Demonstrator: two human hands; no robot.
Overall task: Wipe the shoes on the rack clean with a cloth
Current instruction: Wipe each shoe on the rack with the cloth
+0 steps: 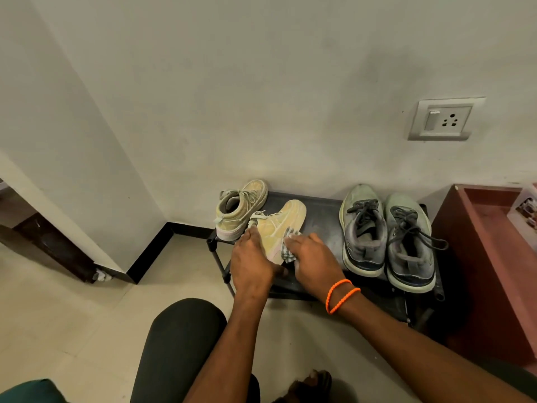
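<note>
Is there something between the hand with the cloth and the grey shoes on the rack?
Nothing visible does. Bare rack top lies between the right hand, holding the checked cloth, and the grey shoes.

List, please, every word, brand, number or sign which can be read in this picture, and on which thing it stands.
No text can be read.
Wall switch plate: a small mark on the switch, too blurred to read.
Grey running shoes: no legible brand.
Yellow high-top shoe: no legible brand.
Box with printed pictures at the right edge: too small to read.
</note>
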